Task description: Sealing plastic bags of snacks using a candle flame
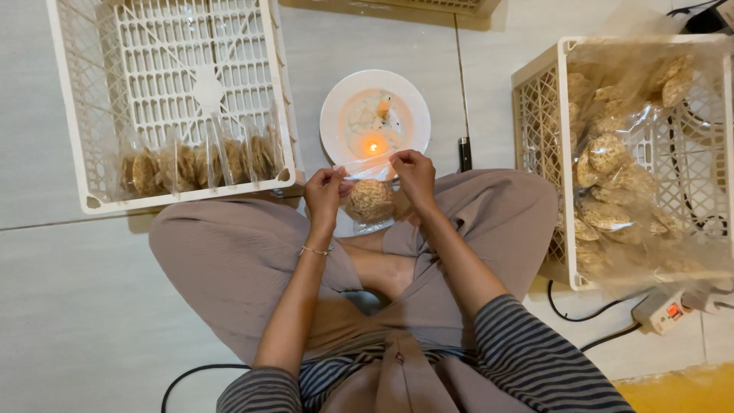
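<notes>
I sit cross-legged on a tiled floor. My left hand (324, 193) and my right hand (415, 176) each pinch one top corner of a small clear plastic bag (370, 200) holding round brown crackers. The bag's top edge is stretched between my hands, just in front of a white plate (336, 99). On that plate a short candle (374, 147) burns with a small flame, close to the bag's upper edge.
A white plastic crate (73, 145) on the left holds a row of filled cracker bags (199, 164). Another white crate (539, 92) on the right holds loose crackers (612, 160) in a large clear liner. A black lighter (464, 154), a power strip (667, 310) and cables lie nearby.
</notes>
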